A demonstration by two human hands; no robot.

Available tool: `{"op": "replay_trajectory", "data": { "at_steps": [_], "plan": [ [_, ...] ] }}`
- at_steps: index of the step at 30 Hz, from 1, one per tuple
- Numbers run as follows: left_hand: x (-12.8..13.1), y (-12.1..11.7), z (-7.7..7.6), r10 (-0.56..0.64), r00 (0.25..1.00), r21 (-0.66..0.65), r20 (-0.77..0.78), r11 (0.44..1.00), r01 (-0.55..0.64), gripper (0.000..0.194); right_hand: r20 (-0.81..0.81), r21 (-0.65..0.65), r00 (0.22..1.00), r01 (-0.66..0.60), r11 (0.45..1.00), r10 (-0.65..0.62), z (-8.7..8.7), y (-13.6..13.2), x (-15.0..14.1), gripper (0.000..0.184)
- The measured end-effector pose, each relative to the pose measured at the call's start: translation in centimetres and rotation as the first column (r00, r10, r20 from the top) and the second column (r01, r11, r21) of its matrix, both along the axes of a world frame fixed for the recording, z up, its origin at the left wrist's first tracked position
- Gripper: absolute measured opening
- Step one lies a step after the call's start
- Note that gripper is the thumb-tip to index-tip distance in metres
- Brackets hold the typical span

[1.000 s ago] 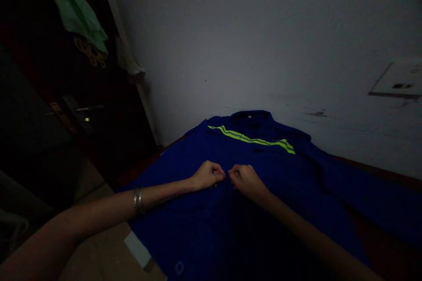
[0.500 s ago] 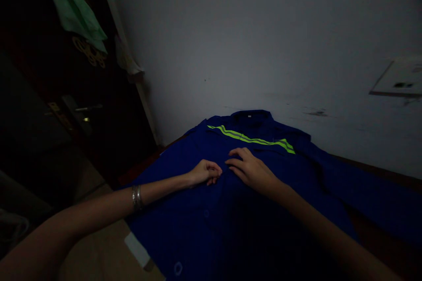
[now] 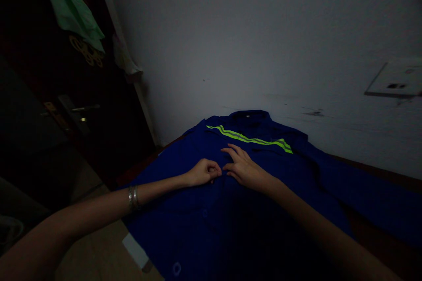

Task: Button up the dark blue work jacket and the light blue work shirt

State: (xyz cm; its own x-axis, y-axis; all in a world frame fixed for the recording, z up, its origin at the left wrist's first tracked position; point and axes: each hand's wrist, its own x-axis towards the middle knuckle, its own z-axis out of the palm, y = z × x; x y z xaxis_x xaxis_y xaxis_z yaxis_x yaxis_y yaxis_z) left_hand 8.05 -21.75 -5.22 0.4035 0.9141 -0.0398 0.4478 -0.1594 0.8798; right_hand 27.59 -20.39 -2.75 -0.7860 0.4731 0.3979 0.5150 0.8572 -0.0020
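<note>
A blue work jacket (image 3: 184, 158) lies spread out, front side up, its collar (image 3: 252, 115) toward the wall. A yellow-green reflective strip (image 3: 245, 137) crosses its chest. My left hand (image 3: 205, 172), with silver bangles at the wrist, is closed in a pinch on the jacket's front, around the middle line; the pinched fold is small and dim. Close to its fingertips, on the right, my right hand (image 3: 242, 166) hovers over or rests on the cloth with its fingers spread. Lower on the front, a round button (image 3: 177, 268) shows.
A pale wall (image 3: 231, 52) rises directly behind the jacket, with a socket plate (image 3: 395, 80) at right. To the left stands a dark door (image 3: 115, 109) with a metal handle (image 3: 85, 108) and a hanging green cloth (image 3: 70, 9). A white box-like item (image 3: 135, 251) is at the lower left.
My right hand has moved slightly left and its fingers have spread more. My left hand's fingers have curled into a tighter pinch. The view has shifted a little.
</note>
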Motion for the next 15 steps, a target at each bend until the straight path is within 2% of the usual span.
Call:
{"op": "replay_trajectory", "data": {
  "at_steps": [8,15],
  "plan": [
    [-0.01,-0.02,-0.02,0.006,1.000,0.013,0.003,1.000,-0.006,0.013,-0.054,0.021,0.999,0.008,1.000,-0.007,-0.18,-0.18,0.44,0.012],
    [0.06,0.05,-0.33,0.042,0.999,0.044,0.003,0.998,-0.042,0.010,-0.049,0.123,0.999,-0.014,0.992,0.020,-0.73,-0.90,0.75,0.014]
  ]
}}
